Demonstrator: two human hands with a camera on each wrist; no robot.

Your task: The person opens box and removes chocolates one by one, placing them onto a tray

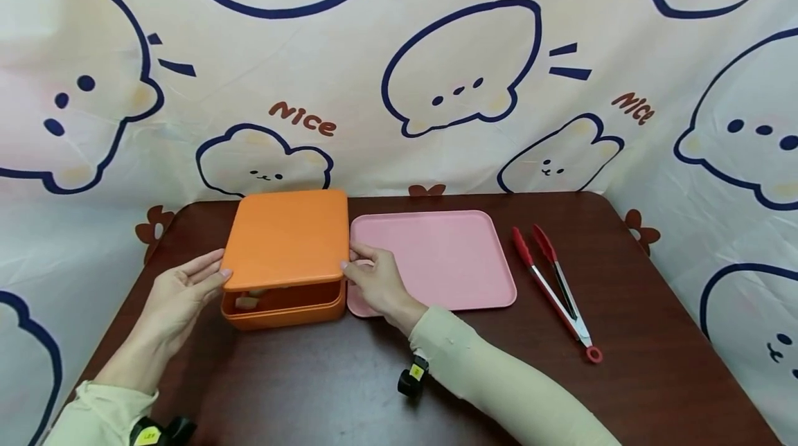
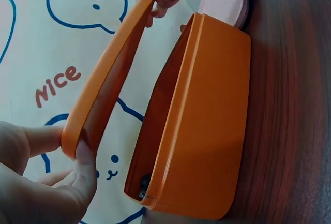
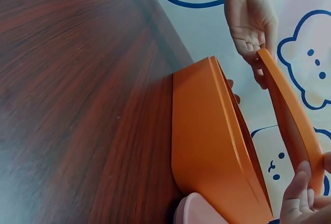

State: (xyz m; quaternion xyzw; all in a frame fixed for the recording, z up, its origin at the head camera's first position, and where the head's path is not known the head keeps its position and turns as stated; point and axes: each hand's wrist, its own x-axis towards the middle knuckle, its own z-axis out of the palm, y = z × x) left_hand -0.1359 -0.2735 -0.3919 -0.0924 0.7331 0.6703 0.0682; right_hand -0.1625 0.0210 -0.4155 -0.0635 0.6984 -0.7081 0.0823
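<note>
An orange lid (image 1: 288, 238) is raised off an orange box (image 1: 283, 320), with a gap showing along the near side. My left hand (image 1: 181, 297) pinches the lid's near left corner between thumb and fingers. At the near right corner, my right hand (image 1: 380, 283) pinches the same lid. In the left wrist view the lid (image 2: 111, 71) is tilted above the open box (image 2: 207, 120). Through the gap a small tan piece (image 1: 246, 302) shows inside the box; the rest of the contents is mostly hidden.
A pink tray (image 1: 442, 259) lies right beside the box, partly behind my right hand. Red-handled metal tongs (image 1: 557, 293) lie farther right on the dark wooden table (image 1: 299, 390). A patterned cloth (image 1: 349, 65) hangs behind and along both sides.
</note>
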